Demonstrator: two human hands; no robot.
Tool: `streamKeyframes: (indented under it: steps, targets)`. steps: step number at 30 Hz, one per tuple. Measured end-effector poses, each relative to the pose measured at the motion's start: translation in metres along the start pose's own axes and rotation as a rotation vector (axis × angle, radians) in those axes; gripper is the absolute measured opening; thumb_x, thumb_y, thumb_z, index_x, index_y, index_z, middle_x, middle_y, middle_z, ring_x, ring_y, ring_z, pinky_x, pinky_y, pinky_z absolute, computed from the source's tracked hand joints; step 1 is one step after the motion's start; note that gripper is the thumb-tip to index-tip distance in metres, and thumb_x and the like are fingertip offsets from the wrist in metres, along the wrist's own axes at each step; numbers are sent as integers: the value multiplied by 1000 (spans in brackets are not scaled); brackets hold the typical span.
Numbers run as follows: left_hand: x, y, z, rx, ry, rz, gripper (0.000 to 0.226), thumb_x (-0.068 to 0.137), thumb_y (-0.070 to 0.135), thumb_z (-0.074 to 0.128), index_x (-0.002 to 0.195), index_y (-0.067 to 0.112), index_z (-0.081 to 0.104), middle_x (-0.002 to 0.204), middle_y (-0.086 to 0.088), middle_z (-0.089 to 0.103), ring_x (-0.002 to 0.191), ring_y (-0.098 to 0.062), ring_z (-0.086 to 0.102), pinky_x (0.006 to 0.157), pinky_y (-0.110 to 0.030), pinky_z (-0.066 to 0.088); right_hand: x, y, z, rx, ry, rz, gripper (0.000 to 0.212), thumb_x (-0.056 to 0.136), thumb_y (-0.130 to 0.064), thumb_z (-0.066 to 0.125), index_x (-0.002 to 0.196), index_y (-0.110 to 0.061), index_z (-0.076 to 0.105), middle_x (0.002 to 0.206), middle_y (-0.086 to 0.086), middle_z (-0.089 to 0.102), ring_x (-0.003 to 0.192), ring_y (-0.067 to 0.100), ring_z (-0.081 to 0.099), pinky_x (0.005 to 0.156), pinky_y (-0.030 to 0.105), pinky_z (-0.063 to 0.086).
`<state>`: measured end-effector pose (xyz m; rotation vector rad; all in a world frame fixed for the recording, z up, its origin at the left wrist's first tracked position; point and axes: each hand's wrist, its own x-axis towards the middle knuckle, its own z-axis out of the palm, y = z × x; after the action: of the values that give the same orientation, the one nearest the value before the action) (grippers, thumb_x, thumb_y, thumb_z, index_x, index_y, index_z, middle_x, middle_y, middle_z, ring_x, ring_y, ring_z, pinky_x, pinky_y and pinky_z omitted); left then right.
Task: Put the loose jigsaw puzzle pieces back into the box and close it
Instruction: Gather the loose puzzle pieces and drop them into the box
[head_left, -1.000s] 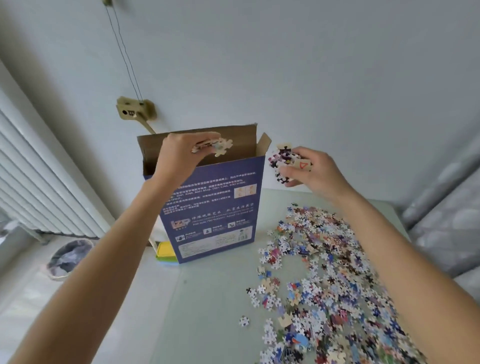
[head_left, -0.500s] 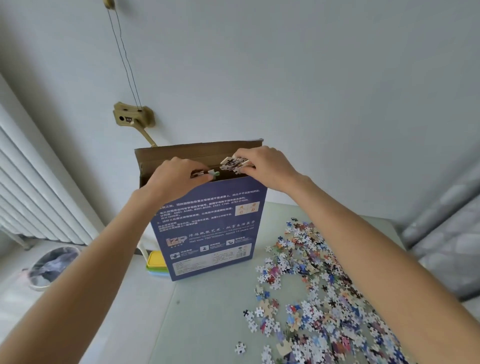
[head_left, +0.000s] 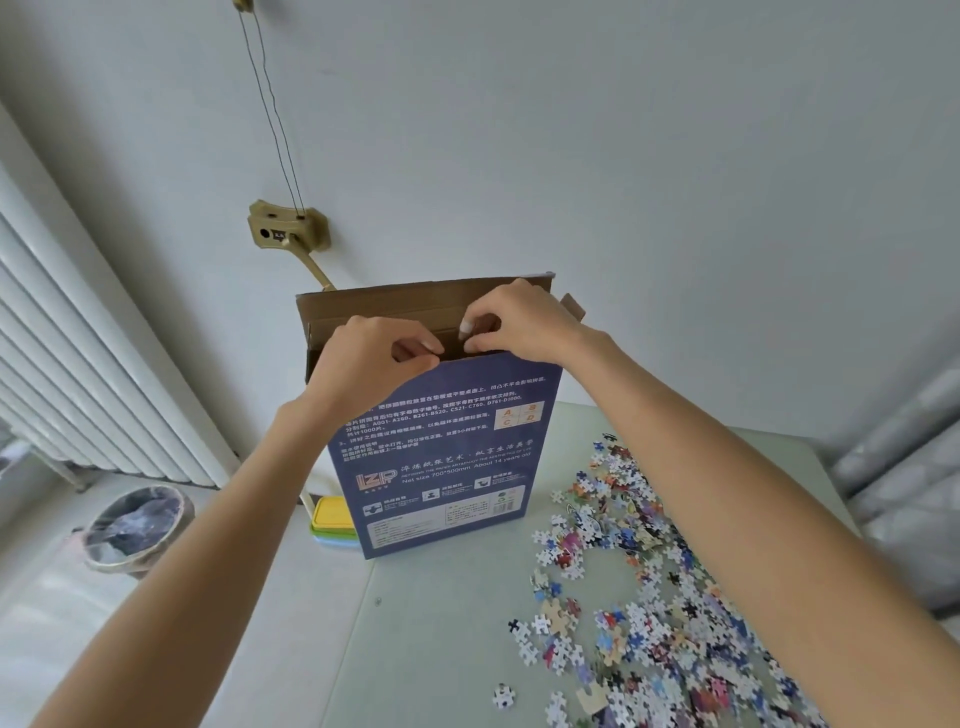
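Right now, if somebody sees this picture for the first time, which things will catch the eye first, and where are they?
The tall blue puzzle box stands upright in the centre, top flap open, with the left hand and right hand at its opening. A colourful heap of loose puzzle pieces covers the table at the right. A bin stands on the floor at the lower left.

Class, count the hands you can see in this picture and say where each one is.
2. The left hand is at the open top of the blue puzzle box, fingers curled at its front edge. The right hand is beside it, at the same opening. No others are visible.
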<state>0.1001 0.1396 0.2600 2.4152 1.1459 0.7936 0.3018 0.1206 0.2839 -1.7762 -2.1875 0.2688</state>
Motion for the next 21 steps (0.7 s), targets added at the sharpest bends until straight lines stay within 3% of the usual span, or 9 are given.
streamKeyframes:
  steps: [4,6,9,11,16,18,21]
  targets:
    - [-4,2,2,64,35,72,11,83,28,67,93,29,71,77,17,67,73,0,63,72,-29,55,-12,-4,5,26,172,-4,19,90,-33,58,94,-20,71,92,-4,70,81,12,61,68,30,44]
    - [-10,6,6,147,148,170,13,87,29,63,97,27,70,83,14,69,79,-6,65,68,-30,55,-27,-8,8,42,300,-23,19,90,-33,57,96,-19,69,87,-3,70,78,12,63,66,32,49]
    - [-27,22,16,238,326,357,17,90,29,56,99,23,69,89,9,71,83,-11,65,60,-28,53,-72,-12,14,-28,467,-64,20,91,-26,57,104,-15,67,96,-1,70,83,15,65,70,31,55]
    - [-46,37,35,203,333,458,19,91,27,54,99,21,70,88,7,71,83,-11,64,59,-21,49,-119,-9,25,-64,523,-30,21,91,-23,57,108,-13,66,101,1,70,86,16,65,71,27,53]
    - [-104,81,108,-16,134,482,18,89,23,56,98,20,71,84,7,70,76,-11,64,56,-24,52,-243,29,81,14,336,277,27,91,-22,56,116,-14,62,110,0,67,74,6,60,71,27,55]
    - [-124,92,140,-95,5,391,19,89,25,55,101,22,69,87,8,70,78,-9,64,60,-28,55,-291,46,103,47,239,398,30,91,-21,57,119,-12,60,114,1,65,85,9,61,77,19,49]
    - [-155,103,193,-198,-222,155,24,89,29,57,113,30,63,96,14,68,87,-3,62,74,-33,56,-365,75,137,84,117,580,31,92,-24,55,121,-13,57,114,0,64,98,14,60,82,19,45]
